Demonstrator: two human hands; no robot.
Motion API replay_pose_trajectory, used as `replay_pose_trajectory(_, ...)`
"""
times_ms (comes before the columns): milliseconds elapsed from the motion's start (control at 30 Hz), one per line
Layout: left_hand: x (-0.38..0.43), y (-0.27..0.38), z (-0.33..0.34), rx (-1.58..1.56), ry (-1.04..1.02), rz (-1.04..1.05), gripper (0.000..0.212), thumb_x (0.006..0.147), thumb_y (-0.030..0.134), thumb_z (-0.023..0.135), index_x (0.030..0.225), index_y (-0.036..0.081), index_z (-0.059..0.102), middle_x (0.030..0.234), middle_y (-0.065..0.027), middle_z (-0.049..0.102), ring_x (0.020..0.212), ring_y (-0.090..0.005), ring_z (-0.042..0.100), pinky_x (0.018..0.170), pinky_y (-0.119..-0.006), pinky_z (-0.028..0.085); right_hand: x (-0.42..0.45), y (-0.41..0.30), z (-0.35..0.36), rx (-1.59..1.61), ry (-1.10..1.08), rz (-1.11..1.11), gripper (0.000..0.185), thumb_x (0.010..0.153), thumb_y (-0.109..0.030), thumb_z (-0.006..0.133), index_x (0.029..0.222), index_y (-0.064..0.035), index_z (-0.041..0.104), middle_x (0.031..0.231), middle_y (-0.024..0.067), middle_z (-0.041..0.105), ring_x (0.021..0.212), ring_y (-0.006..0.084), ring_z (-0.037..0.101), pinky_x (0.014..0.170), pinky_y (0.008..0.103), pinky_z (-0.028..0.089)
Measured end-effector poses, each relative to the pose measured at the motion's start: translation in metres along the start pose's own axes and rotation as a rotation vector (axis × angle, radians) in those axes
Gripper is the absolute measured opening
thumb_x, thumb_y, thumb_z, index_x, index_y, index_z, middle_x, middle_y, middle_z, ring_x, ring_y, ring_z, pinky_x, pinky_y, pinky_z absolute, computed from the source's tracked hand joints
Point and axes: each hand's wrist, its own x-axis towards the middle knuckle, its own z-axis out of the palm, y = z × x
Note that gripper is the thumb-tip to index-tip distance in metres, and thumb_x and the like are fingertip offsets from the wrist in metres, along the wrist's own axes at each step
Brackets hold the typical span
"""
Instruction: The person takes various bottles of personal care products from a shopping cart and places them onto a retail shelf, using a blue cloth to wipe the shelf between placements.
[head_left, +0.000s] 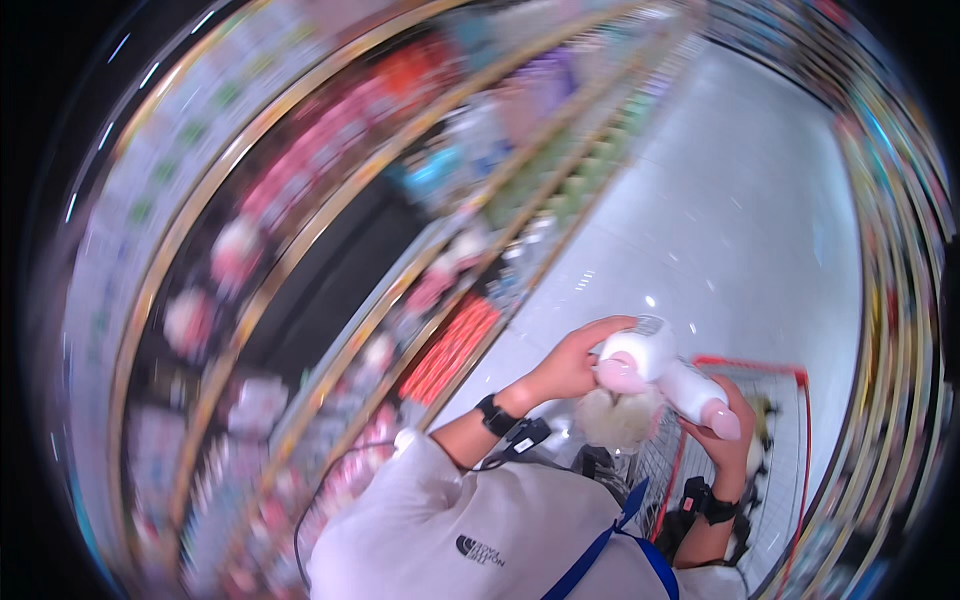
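In front of my chest, my left hand (576, 364) grips a white bottle (643, 349) with a pale pink cap. My right hand (724, 435) holds a slimmer white bottle (694, 390), its pink cap pointing down and to the right. The two bottles are side by side and seem to touch. Just below them is a fluffy cream-coloured item (619, 420), partly covered; I cannot tell what holds it. Both wrists bear black straps with small devices.
A wire shopping cart (806, 420) with red edges stands at the lower right, with dark items in it. Stocked shelves (352, 180) run along the left, blurred. More shelves (885, 300) curve along the right. Pale floor (720, 202) lies between them.
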Motion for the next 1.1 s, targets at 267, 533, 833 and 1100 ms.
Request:
replay_pose_trajectory(267, -0.309, 0.051, -0.156, 0.039, 0.908, -0.135, 0.07, 0.067, 0.0, 0.078, 0.13, 0.01, 0.049, 0.127, -0.0061, 0.052, 0.115, -0.0176, 0.052, 0.091, -0.032, 0.05, 0.053, -0.181, 0.255, 0.314, -0.613, -0.357, 0.067, 0.055, -0.007, 0.087, 0.114, -0.0016, 0.056, 0.098, 0.0093, 0.064, 0.087, 0.0166, 0.061, 0.078, 0.0311, 0.051)
replay_pose_trajectory(533, -0.526, 0.049, -0.209, 0.086, 1.555, -0.047, 0.066, 0.067, -0.001, 0.078, 0.126, 0.002, 0.049, 0.119, -0.008, 0.058, 0.108, -0.0161, 0.056, 0.096, -0.031, 0.044, -0.013, -0.371, 0.472, 0.632, -1.143, -0.454, 0.066, 0.061, -0.006, 0.085, 0.118, 0.0006, 0.054, 0.103, 0.0093, 0.063, 0.095, 0.0165, 0.06, 0.084, 0.0298, 0.05)
replay_pose_trajectory(833, -0.678, 0.054, -0.3, -0.011, 1.744, -0.266, 0.058, 0.067, 0.0, 0.074, 0.121, 0.001, 0.053, 0.112, -0.0055, 0.062, 0.102, -0.0146, 0.058, 0.091, -0.03, 0.046, -0.077, -0.496, 0.623, 0.552, -1.267, -0.568, 0.063, 0.059, -0.026, 0.086, 0.113, -0.0074, 0.059, 0.102, 0.0112, 0.068, 0.092, 0.0233, 0.066, 0.081, 0.0324, 0.051)
replay_pose_trajectory(1100, -0.729, 0.02, -0.355, -0.033, 1.719, -0.475, 0.052, 0.071, -0.005, 0.068, 0.121, 0.003, 0.055, 0.11, -0.0045, 0.062, 0.098, -0.0133, 0.059, 0.085, -0.029, 0.048, -0.102, -0.53, 0.702, 0.334, -1.274, -0.607, 0.068, 0.056, -0.04, 0.082, 0.115, -0.0138, 0.059, 0.1, 0.0124, 0.068, 0.092, 0.0305, 0.065, 0.078, 0.0373, 0.051)
